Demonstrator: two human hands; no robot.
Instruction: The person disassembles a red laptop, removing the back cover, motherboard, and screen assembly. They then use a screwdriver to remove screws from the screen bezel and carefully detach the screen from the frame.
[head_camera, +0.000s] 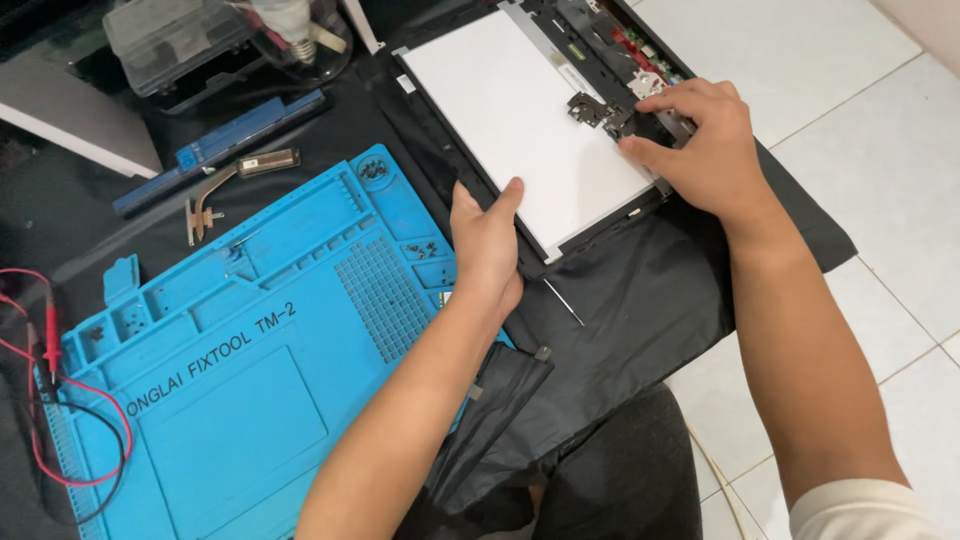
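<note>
The left hand (487, 240) grips the bare screen panel (520, 120) edge while the right hand (700, 140) pinches its still attached hinge (592, 110).

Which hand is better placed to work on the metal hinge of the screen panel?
Probably the right hand: its fingertips already touch the metal hinge. The left hand grips the screen panel at its near edge.

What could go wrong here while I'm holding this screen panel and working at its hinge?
The left hand grips only the edge of the white panel, so pressure from the right hand at the metal hinge might flex or crack it. The thin screwdriver lies loose on the black cloth just below the panel and could scratch it. Tiny screws in the blue mat trays might scatter if bumped.
</note>
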